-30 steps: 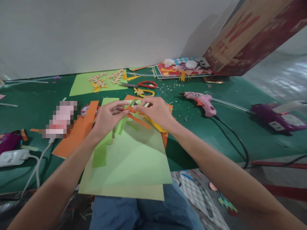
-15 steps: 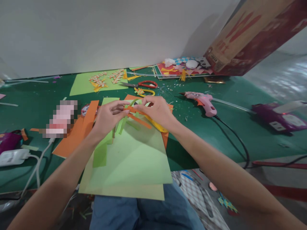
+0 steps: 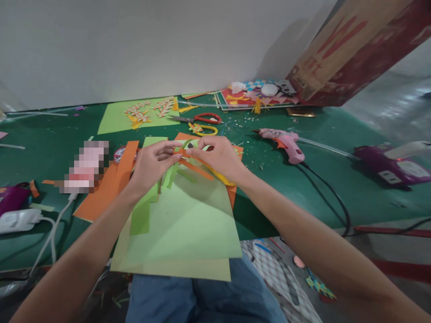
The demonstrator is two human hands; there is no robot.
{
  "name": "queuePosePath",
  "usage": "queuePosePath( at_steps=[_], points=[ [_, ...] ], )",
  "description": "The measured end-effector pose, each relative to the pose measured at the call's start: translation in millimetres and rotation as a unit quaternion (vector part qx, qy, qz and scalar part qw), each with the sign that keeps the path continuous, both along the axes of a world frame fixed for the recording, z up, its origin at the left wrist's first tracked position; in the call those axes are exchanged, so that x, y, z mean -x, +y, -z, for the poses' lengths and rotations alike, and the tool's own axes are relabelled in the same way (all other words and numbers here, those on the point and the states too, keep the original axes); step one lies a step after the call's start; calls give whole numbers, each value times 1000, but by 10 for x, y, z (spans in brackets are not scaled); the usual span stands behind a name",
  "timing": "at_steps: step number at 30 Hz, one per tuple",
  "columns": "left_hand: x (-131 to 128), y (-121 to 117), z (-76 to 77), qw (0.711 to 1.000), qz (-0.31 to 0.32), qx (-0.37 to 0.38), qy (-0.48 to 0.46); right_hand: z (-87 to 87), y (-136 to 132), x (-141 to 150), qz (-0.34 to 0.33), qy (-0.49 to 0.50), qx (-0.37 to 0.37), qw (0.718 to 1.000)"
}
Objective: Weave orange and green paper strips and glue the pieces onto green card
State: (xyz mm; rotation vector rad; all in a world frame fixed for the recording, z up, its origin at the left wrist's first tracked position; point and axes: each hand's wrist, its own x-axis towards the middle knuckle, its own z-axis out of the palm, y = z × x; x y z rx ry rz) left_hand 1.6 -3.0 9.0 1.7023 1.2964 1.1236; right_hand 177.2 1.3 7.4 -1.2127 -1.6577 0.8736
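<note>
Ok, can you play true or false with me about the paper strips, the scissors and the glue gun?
1. Both hands, left hand and right hand, pinch orange and green paper strips. True.
2. The red-handled scissors are in the right hand. False: they lie on the green table, beyond the hands.
3. The pink glue gun lies to the right of the hands. True.
4. The big sheet under the hands is blue. False: it is light green.
5. The cardboard box lies flat. False: it leans tilted.
</note>
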Motion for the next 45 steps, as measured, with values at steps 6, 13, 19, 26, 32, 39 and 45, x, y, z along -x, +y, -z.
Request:
queuePosePath(
  at_steps=[6, 13, 19, 26, 32, 39, 45],
  points=[
    [2, 19, 27, 1000, 0, 1, -21, 9, 4, 19, -13, 3, -12, 1000],
    [5, 39, 26, 999, -22, -3, -28, 29, 29, 0, -34, 9, 15, 999],
    [-3, 35, 11, 998, -34, -13, -48, 23, 40, -18, -53, -2, 10, 999],
    [-2, 35, 3, 998, -43, -17, -31, 34, 47, -25, -67, -6, 5, 998],
    [11, 29, 29, 999, -31, -38, -7, 22, 49, -18, -34, -15, -11, 999],
    [14, 55, 72, 996, -51, -68, -25, 37, 40, -5, -38, -2, -31, 999],
    [34, 106, 95, 992, -77, -80, -60, 68, 62, -3, -22, -5, -22, 999]
  ],
)
